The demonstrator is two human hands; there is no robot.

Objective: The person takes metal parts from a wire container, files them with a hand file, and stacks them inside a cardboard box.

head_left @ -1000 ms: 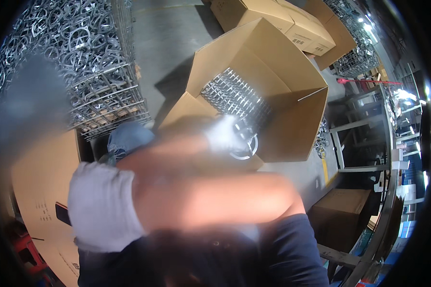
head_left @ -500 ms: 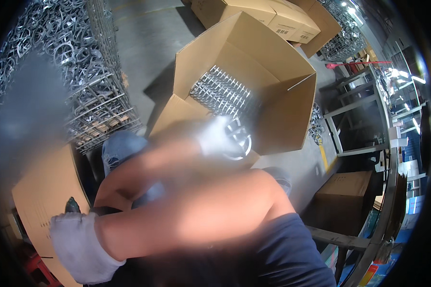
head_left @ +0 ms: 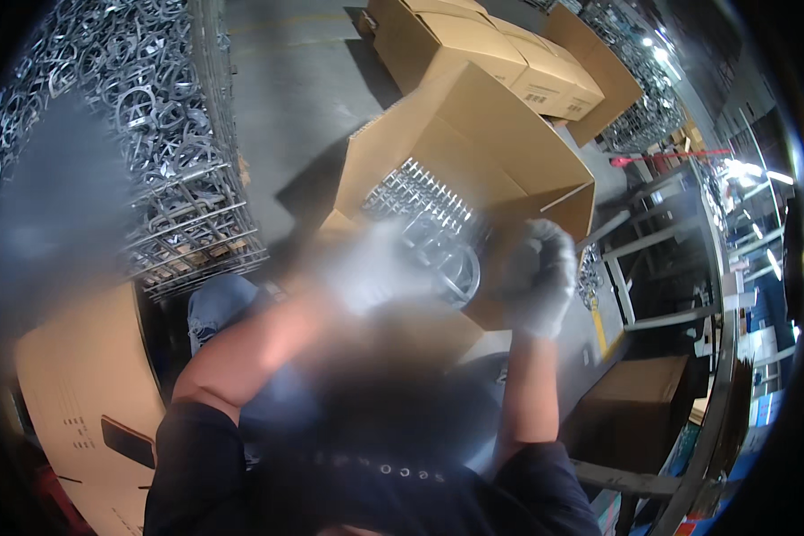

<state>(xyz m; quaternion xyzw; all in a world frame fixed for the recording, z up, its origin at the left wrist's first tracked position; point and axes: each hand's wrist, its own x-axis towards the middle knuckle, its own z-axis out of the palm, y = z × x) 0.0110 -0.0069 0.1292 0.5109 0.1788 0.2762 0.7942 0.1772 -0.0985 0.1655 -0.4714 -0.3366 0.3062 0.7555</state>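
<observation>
My left hand (head_left: 366, 268), in a white glove and smeared by motion, is at the near edge of a large open carton (head_left: 518, 152). It grips a shiny metal ring part (head_left: 463, 272) with crossbars, held at the carton's opening. My right hand (head_left: 545, 272), also gloved, is raised at the carton's right side with its fingers curled in. What it holds, if anything, I cannot make out. Inside the carton, similar metal parts (head_left: 420, 198) lie in tight rows.
On the left stands a wire cage (head_left: 196, 223) heaped with loose metal rings (head_left: 138, 107). A carton (head_left: 80, 375) with a dark slot is at the lower left. Closed cartons (head_left: 473, 45) stand behind, a metal frame (head_left: 670, 313) at the right.
My right hand has swung from the left-hand carton across to the open carton's right side. My left hand stays near the open carton with the ring part. The view has shifted slightly.
</observation>
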